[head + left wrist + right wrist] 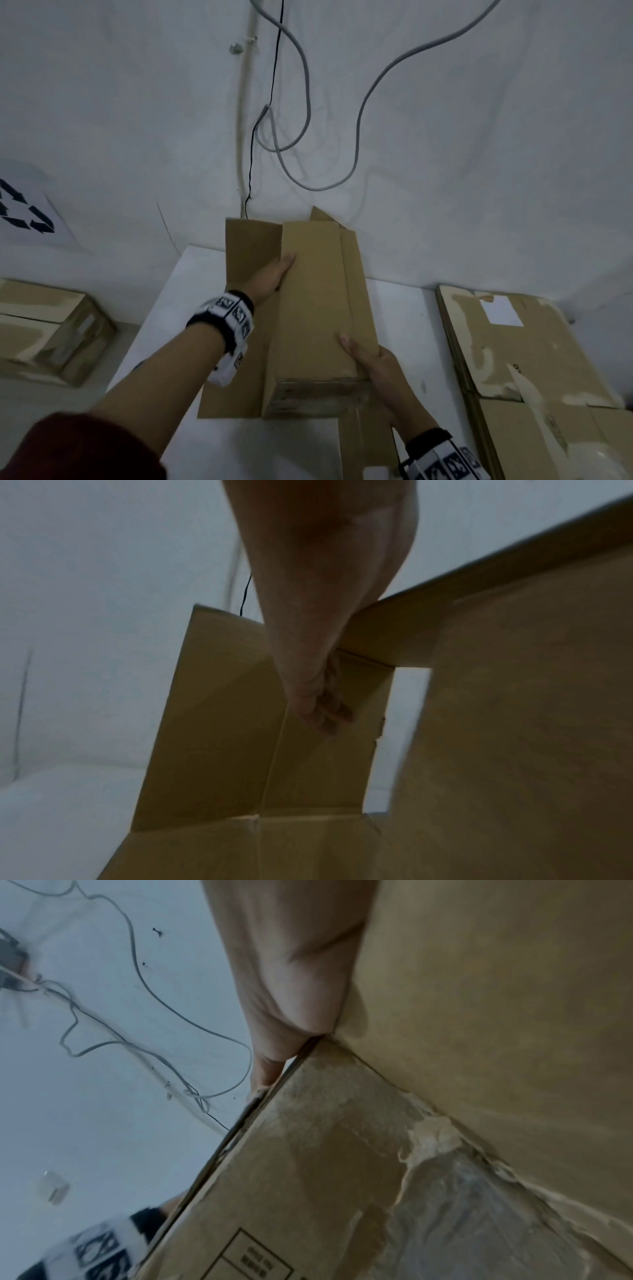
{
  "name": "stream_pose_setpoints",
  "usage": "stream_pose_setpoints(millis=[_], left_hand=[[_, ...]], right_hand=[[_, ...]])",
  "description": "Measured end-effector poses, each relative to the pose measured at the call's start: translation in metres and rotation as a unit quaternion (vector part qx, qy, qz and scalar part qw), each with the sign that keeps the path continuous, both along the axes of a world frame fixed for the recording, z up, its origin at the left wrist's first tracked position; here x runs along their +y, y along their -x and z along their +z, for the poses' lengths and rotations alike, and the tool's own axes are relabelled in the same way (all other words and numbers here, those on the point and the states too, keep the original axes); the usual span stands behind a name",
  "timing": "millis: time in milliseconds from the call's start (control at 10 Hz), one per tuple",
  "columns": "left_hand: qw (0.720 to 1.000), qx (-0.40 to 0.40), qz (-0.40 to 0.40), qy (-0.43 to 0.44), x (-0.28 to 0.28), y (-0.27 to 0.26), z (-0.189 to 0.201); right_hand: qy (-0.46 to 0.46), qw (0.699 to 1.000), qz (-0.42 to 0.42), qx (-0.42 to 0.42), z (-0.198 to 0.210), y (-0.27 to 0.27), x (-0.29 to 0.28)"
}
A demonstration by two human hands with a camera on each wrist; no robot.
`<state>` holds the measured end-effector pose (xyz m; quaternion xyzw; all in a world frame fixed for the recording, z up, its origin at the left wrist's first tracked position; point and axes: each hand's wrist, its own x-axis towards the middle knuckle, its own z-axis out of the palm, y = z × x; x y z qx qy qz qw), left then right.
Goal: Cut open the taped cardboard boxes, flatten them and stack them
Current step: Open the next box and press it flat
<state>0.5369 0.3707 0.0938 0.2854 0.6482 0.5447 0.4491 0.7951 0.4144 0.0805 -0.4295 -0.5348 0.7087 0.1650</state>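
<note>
Box point(318, 308): light, stiff, springy | left hand point(274, 274) clasps far panel edge | right hand point(373, 366) pinches near corner | grip along creases.

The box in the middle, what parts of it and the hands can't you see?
- Head view: the left hand's fingers, hidden behind the box panel.
- Right wrist view: the right hand's fingertips, hidden by the box edge.
- Right wrist view: printed label, too blurred to read.
- Left wrist view: box cut off at the right edge.
</note>
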Motion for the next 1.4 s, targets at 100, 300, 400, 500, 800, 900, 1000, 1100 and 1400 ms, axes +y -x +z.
stream_pose_setpoints(millis=[100,300,400,500,800,900,1000,1100,1400], left_hand=[[0.999,-0.049,0.001,-0.002,-0.037,-0.027,-0.009],[0.978,0.181,0.035,0.092,-0.12,-0.02,-0.021],[0.948,0.241,-0.041,0.202,-0.159,-0.013,-0.008],[0.94,0.218,-0.063,0.255,-0.171,-0.034,0.011],[0.934,0.326,0.072,0.126,-0.122,-0.108,-0.007],[0.929,0.318,0.164,0.097,-0.134,-0.108,-0.005],[0.92,0.308,0.225,0.089,-0.153,-0.106,-0.006],[0.929,0.253,0.234,0.132,-0.169,-0.103,-0.01],[0.94,0.21,0.181,0.199,-0.186,-0.106,-0.01]], right_hand=[[-0.003,1.0,-0.006,0.003,0.001,0.001,0.003],[-0.012,1.0,-0.013,-0.007,0.005,-0.002,-0.004],[-0.011,1.0,-0.016,-0.007,0.005,0.003,-0.004],[-0.038,0.999,0.004,-0.021,0.014,0.014,-0.01],[-0.097,0.994,-0.045,0.018,0.021,0.022,-0.03],[-0.154,0.987,-0.031,0.025,0.016,0.015,-0.021],[-0.245,0.961,0.109,-0.072,0.024,0.005,-0.034],[-0.306,0.922,0.212,-0.105,0.022,-0.014,-0.058],[-0.155,0.985,0.044,-0.066,0.004,-0.029,-0.072]])
